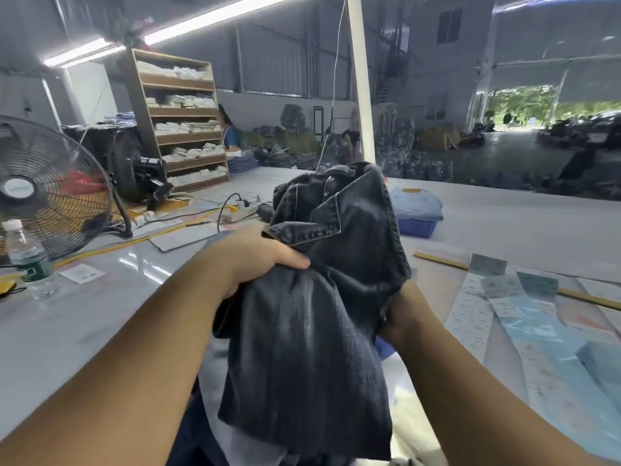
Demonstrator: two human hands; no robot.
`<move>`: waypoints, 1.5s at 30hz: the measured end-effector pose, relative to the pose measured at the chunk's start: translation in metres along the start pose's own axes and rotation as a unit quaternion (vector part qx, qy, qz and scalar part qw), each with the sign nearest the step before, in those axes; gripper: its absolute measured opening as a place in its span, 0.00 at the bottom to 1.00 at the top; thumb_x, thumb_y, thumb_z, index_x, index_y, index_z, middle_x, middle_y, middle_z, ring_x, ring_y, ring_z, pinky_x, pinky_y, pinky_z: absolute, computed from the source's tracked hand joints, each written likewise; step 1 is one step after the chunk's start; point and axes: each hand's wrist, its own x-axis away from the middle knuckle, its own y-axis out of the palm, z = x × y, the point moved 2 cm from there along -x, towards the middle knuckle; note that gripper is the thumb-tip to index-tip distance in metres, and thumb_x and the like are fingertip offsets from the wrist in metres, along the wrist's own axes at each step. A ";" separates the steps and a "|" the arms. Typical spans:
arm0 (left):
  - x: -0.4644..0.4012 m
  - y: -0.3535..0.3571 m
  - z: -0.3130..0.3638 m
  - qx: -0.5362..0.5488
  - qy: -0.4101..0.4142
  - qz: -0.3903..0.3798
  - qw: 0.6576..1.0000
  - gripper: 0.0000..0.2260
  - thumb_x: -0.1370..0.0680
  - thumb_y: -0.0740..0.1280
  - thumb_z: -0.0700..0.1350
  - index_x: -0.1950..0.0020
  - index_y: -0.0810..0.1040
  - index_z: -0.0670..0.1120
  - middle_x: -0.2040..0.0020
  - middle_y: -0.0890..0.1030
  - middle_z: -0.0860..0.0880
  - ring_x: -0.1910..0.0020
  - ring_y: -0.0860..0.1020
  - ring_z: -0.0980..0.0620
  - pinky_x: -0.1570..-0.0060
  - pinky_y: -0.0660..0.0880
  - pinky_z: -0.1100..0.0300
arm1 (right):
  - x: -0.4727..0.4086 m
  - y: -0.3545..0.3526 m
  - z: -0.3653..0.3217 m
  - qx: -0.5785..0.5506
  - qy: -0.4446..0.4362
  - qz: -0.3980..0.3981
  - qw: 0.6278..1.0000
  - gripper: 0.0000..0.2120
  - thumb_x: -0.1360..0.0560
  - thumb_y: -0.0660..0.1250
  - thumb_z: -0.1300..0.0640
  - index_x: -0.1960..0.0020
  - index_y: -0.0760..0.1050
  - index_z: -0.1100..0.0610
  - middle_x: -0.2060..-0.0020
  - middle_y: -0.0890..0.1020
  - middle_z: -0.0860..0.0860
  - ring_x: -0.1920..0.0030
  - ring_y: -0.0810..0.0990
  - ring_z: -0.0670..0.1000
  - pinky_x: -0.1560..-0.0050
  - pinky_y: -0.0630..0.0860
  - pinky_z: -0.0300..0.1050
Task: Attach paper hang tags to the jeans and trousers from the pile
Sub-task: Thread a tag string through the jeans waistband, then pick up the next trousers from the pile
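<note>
Two hands hold one pair of dark jeans (322, 290) bunched above the white table (100, 317). Left hand (255, 260) grips the cloth below the waistband, thumb across it. Right hand (406, 317) clutches the opposite side; fingers hidden in the denim. Strips of paper tags (497, 297) lie on the table at right. Folded light-blue jeans (416, 205) sit beyond.

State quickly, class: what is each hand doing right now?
Left hand: grips the dark jeans.
Right hand: holds the same jeans, fingers mostly hidden.
</note>
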 end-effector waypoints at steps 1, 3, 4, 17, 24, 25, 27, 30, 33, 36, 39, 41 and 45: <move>-0.003 0.006 -0.005 -0.047 -0.003 0.022 0.999 0.32 0.45 0.82 0.54 0.42 0.80 0.52 0.47 0.85 0.48 0.50 0.83 0.46 0.44 0.78 0.49 | 0.000 0.000 0.003 0.044 0.003 0.010 0.999 0.15 0.18 0.59 0.53 0.38 0.76 0.61 0.49 0.83 0.57 0.46 0.82 0.59 0.48 0.79 0.50; -0.005 0.026 -0.027 -0.172 -0.027 0.086 0.981 0.34 0.37 0.79 0.59 0.36 0.75 0.49 0.42 0.82 0.48 0.47 0.80 0.47 0.45 0.75 0.54 | -0.007 -0.008 0.011 0.151 -0.019 0.071 0.986 0.15 0.18 0.58 0.52 0.38 0.76 0.59 0.48 0.82 0.58 0.45 0.79 0.61 0.43 0.76 0.56; -0.005 0.034 -0.039 -0.219 -0.045 0.134 0.965 0.39 0.36 0.77 0.62 0.31 0.69 0.47 0.38 0.79 0.46 0.44 0.79 0.45 0.46 0.74 0.54 | -0.009 -0.011 0.012 0.204 -0.031 0.086 0.975 0.15 0.19 0.58 0.51 0.39 0.75 0.58 0.47 0.81 0.59 0.46 0.79 0.61 0.41 0.75 0.59; 0.011 0.021 -0.028 -0.168 0.263 0.277 0.909 0.28 0.27 0.67 0.59 0.28 0.66 0.57 0.37 0.77 0.52 0.42 0.75 0.52 0.45 0.71 0.56 | 0.015 0.010 0.001 -0.135 -0.064 -0.142 0.979 0.14 0.27 0.70 0.56 0.42 0.79 0.56 0.49 0.85 0.57 0.49 0.85 0.56 0.53 0.81 0.49; -0.011 0.080 -0.083 -0.446 0.054 0.179 0.876 0.32 0.19 0.48 0.61 0.20 0.36 0.54 0.19 0.42 0.43 0.22 0.52 0.38 0.27 0.55 0.42 | 0.012 -0.012 0.019 0.373 -0.194 0.210 0.883 0.17 0.21 0.63 0.50 0.36 0.72 0.57 0.40 0.72 0.56 0.38 0.72 0.57 0.34 0.68 0.54; -0.013 0.079 -0.085 -0.450 0.054 0.181 0.873 0.32 0.19 0.47 0.62 0.21 0.35 0.54 0.19 0.40 0.43 0.22 0.51 0.38 0.26 0.54 0.41 | 0.021 -0.007 0.016 0.373 -0.273 0.205 0.863 0.16 0.21 0.62 0.50 0.36 0.72 0.55 0.40 0.71 0.53 0.38 0.70 0.54 0.33 0.66 0.51; -0.015 0.078 -0.083 -0.467 0.056 0.190 0.862 0.32 0.19 0.44 0.62 0.23 0.29 0.54 0.20 0.35 0.42 0.21 0.46 0.37 0.25 0.49 0.39 | 0.038 0.003 0.014 0.392 -0.383 0.152 0.822 0.18 0.23 0.60 0.45 0.36 0.72 0.51 0.41 0.70 0.48 0.38 0.67 0.49 0.34 0.63 0.46; -0.003 0.089 -0.078 -0.513 0.112 0.210 0.825 0.32 0.19 0.43 0.60 0.24 0.25 0.54 0.21 0.33 0.41 0.21 0.42 0.39 0.25 0.43 0.40 | 0.041 0.006 0.032 0.612 -0.312 0.061 0.725 0.23 0.22 0.58 0.41 0.29 0.68 0.49 0.27 0.64 0.52 0.28 0.61 0.55 0.30 0.63 0.52; 0.015 0.098 -0.064 -0.530 0.118 0.197 0.816 0.29 0.18 0.48 0.58 0.19 0.41 0.55 0.19 0.39 0.42 0.21 0.43 0.38 0.24 0.45 0.39 | 0.047 -0.007 0.037 0.696 -0.198 0.028 0.690 0.29 0.20 0.57 0.43 0.22 0.55 0.47 0.20 0.47 0.51 0.22 0.50 0.57 0.25 0.56 0.56; 0.033 0.108 -0.036 -0.503 0.127 0.211 0.829 0.29 0.20 0.56 0.51 0.20 0.51 0.56 0.20 0.38 0.42 0.21 0.40 0.38 0.25 0.40 0.39 | 0.069 -0.017 0.023 0.715 -0.143 -0.019 0.684 0.32 0.21 0.60 0.45 0.21 0.51 0.47 0.20 0.44 0.52 0.23 0.51 0.60 0.25 0.55 0.60; 0.060 0.134 -0.003 -0.468 0.209 0.209 0.833 0.29 0.24 0.63 0.47 0.23 0.62 0.55 0.19 0.42 0.43 0.21 0.42 0.39 0.25 0.41 0.39 | 0.105 -0.029 0.003 0.744 -0.101 -0.050 0.659 0.27 0.22 0.64 0.49 0.25 0.62 0.50 0.25 0.61 0.57 0.30 0.65 0.62 0.32 0.66 0.55; 0.079 0.160 0.018 -0.455 0.253 0.182 0.834 0.27 0.24 0.65 0.47 0.25 0.66 0.53 0.19 0.47 0.44 0.21 0.45 0.40 0.24 0.42 0.40 | 0.137 -0.040 -0.012 0.763 -0.063 -0.088 0.638 0.18 0.21 0.63 0.53 0.32 0.72 0.56 0.37 0.74 0.59 0.39 0.74 0.60 0.44 0.71 0.44; 0.119 0.219 0.052 -0.432 0.307 0.065 0.845 0.22 0.23 0.65 0.52 0.29 0.71 0.53 0.22 0.60 0.46 0.24 0.59 0.44 0.26 0.53 0.48 | 0.202 -0.091 -0.042 0.751 0.002 -0.073 0.657 0.18 0.22 0.65 0.51 0.36 0.76 0.59 0.46 0.81 0.59 0.51 0.77 0.56 0.56 0.72 0.44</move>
